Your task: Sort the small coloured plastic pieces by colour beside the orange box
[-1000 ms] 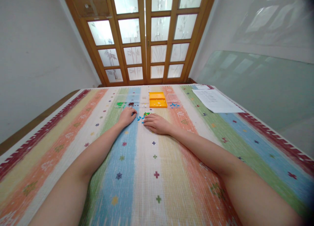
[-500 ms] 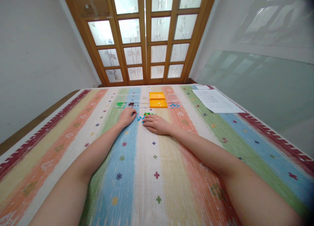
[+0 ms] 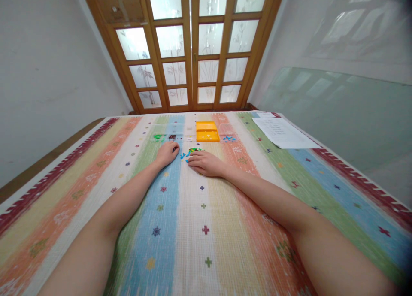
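Both my arms reach far out over a striped tablecloth (image 3: 193, 227). My left hand (image 3: 166, 153) rests on the cloth with its fingers curled under; what they hold, if anything, is hidden. My right hand (image 3: 206, 162) lies flat, fingers stretched toward a small heap of tiny coloured pieces (image 3: 190, 151), blue, green and yellow, between the two hands. Beyond it stands an orange tray (image 3: 207, 131). Small sorted groups lie beside the tray: green pieces (image 3: 157, 137), dark pieces (image 3: 172, 137) and blue pieces (image 3: 228, 138).
A white printed sheet of paper (image 3: 283, 132) lies at the far right of the table. Wooden glass-paned doors (image 3: 193, 51) stand behind the table. A glass panel (image 3: 337, 111) leans along the right wall. The left edge of the table drops to the floor.
Almost nothing has moved. My right hand's fingertips have crept slightly toward the heap of pieces; my left hand stays in place.
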Action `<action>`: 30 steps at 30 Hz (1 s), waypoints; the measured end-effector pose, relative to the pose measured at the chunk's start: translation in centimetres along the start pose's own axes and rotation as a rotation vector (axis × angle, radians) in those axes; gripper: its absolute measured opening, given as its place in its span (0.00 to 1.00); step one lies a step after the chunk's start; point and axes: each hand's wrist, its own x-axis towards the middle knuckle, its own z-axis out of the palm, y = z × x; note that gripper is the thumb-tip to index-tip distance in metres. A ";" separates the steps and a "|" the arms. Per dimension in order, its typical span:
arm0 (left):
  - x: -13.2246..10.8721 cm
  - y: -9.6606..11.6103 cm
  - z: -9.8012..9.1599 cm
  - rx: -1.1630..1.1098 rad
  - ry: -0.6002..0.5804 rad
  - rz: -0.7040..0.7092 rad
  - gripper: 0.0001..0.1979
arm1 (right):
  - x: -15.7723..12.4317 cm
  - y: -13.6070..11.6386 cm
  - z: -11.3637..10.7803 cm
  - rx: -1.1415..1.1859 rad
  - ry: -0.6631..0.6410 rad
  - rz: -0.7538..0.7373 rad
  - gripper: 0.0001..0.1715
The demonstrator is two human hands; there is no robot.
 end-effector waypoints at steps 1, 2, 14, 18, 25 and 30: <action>0.0 0.0 0.0 -0.003 0.001 0.002 0.08 | 0.0 0.0 -0.1 0.002 -0.002 -0.002 0.17; 0.0 0.0 0.0 -0.007 0.002 0.002 0.08 | 0.0 -0.1 -0.1 0.005 -0.004 -0.001 0.17; 0.0 -0.3 0.3 -0.001 0.002 0.004 0.08 | 0.2 -0.2 -0.3 0.037 0.019 0.007 0.18; 0.0 -0.2 0.2 -0.017 -0.001 0.001 0.08 | 0.1 -0.1 0.0 0.050 0.013 0.017 0.19; 0.0 -0.1 0.0 -0.038 -0.009 0.025 0.09 | 0.0 0.1 0.3 0.069 0.004 0.056 0.18; 0.1 -0.2 -0.1 -0.029 -0.024 0.045 0.10 | 0.0 0.1 0.4 0.087 0.005 0.073 0.18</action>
